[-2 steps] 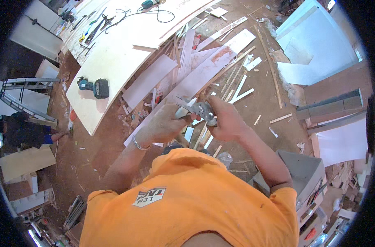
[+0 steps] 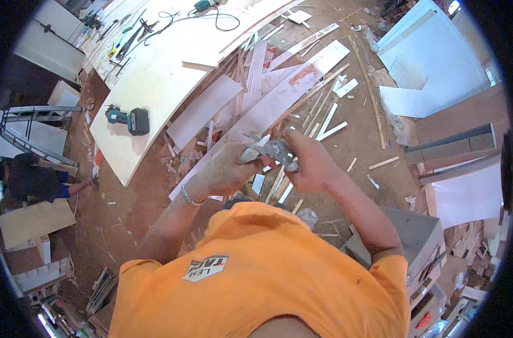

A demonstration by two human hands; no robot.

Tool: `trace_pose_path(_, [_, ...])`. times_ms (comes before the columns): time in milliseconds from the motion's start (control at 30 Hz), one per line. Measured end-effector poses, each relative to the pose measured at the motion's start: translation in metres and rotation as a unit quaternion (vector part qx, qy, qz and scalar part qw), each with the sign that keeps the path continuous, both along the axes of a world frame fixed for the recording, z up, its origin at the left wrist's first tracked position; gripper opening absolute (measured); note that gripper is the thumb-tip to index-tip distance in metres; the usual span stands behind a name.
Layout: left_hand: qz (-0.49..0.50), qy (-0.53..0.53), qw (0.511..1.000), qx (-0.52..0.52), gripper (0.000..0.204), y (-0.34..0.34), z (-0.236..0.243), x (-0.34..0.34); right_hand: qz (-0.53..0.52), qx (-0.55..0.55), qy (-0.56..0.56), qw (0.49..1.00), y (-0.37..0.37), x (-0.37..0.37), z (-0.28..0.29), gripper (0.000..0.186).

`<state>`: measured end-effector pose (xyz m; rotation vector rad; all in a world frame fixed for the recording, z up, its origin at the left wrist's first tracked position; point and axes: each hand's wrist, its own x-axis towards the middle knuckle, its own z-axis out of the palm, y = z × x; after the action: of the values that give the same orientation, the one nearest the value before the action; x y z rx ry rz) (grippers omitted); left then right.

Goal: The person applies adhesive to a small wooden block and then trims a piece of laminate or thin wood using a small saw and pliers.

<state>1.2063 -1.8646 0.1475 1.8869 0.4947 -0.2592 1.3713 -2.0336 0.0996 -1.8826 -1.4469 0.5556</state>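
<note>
Left hand (image 2: pixel 225 169): fingers curled around the left side of a grey metal tool (image 2: pixel 276 149); bracelet (image 2: pixel 190 196) at the wrist.
Right hand (image 2: pixel 310 162): closed on the tool's right side; how firmly, cannot tell.
Tool position: raised between both hands, in front of the orange shirt (image 2: pixel 267 270); exact kind unclear, partly covered by fingers.
Floor beyond hands: long pale board (image 2: pixel 267 112) running from near left to far right, among scattered wood strips (image 2: pixel 330 131).
Pale panel (image 2: pixel 160 79): far left; teal-and-black cordless power tool (image 2: pixel 117 115) lying on it, corded tool (image 2: pixel 204 5) at the far end.
Right side: grey box (image 2: pixel 422 231) near, large white sheet (image 2: pixel 453 62) far.
Left side: another person (image 2: pixel 31 177), dark top, well apart.
</note>
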Motion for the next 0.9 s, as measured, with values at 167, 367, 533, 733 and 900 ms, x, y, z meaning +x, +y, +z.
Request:
trace_pose_path(167, [-0.177,0.005,0.853,-0.491,0.042,0.060,-0.023,-0.010,0.150,0.065,-0.070,0.984,0.054,0.022,0.016,0.052])
trace_pose_path(367, [0.119,-0.241,0.930,-0.250,0.061,0.104,-0.027,-0.020,0.039,-0.017,0.001,0.999,0.112,0.009,0.020,0.052])
trace_pose_path(533, [0.195,-0.337,0.907,0.160,0.040,0.136,-0.038,-0.025,-0.057,-0.079,0.079,0.992,0.155,-0.006,0.025,0.050])
trace_pose_path(733, [0.289,-0.279,0.804,-0.439,0.037,0.158,-0.065,0.002,0.001,-0.041,-0.020,0.999,0.189,0.027,0.006,0.051])
trace_pose_path(900, [0.344,-0.344,0.871,-0.072,0.042,0.183,-0.089,0.052,-0.021,-0.078,0.009,0.997,0.232,0.079,-0.010,0.050])
